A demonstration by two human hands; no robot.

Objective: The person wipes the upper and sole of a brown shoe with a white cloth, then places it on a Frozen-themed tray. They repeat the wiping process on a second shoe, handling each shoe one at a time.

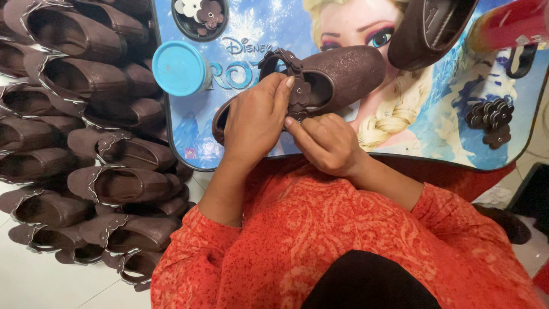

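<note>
Far out to the left of our left hand [254, 123], a pile of brown shoes [86, 137] lies on the floor, stacked close against the left edge of the counter [189, 143]. Up and left of that hand stands a round blue lid [179, 67], and beyond it a dark dish of flower pieces [200, 17] touches the far edge.

Our left hand is curled around the heel end of a brown glitter shoe [343, 74], thumb pressed on the strap [283, 60] that arches over the opening. The shoe lies on the counter with its long axis slanting from lower left to upper right, toe pointing up and to the right, heel toward the near edge.

Our right hand [326, 143], just beside the left, is nearly closed, its fingertips pinching a brown flower piece [299, 94] against the strap.

Right of that hand the counter is bare along its near edge, giving free room. Farther right lies a small heap of flower pieces [490, 117], well apart. Above it another brown shoe [429, 28] tilts over the far edge, with a red object [509, 26] beside it.
</note>
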